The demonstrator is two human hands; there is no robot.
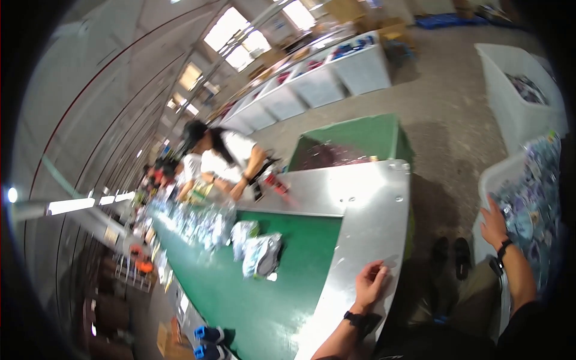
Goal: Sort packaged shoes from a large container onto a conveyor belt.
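Note:
My left hand (pixel 371 285) is over the metal border (pixel 366 228) at the end of the green conveyor belt (pixel 306 252), fingers loosely bent and holding nothing that I can see. At my right side, my right hand (pixel 494 224) has its fingers stretched out at the rim of a white bin (pixel 487 180). That bin is heaped with clear plastic-wrapped items (pixel 531 198), grey-blue and purple in colour. On the belt lie a clear bag with a dark grey item (pixel 263 255) and a smaller clear bag (pixel 243 234). Behind them is a pile of clear bags (pixel 198 222).
Across the belt a person in a white top (pixel 237 150) works beside a red item (pixel 275 183). A green bin (pixel 354 132) stands past the metal border. White bins (pixel 315 84) line the back; another white bin (pixel 498 90) is at right. Blue-and-dark shoes (pixel 210 342) sit near left.

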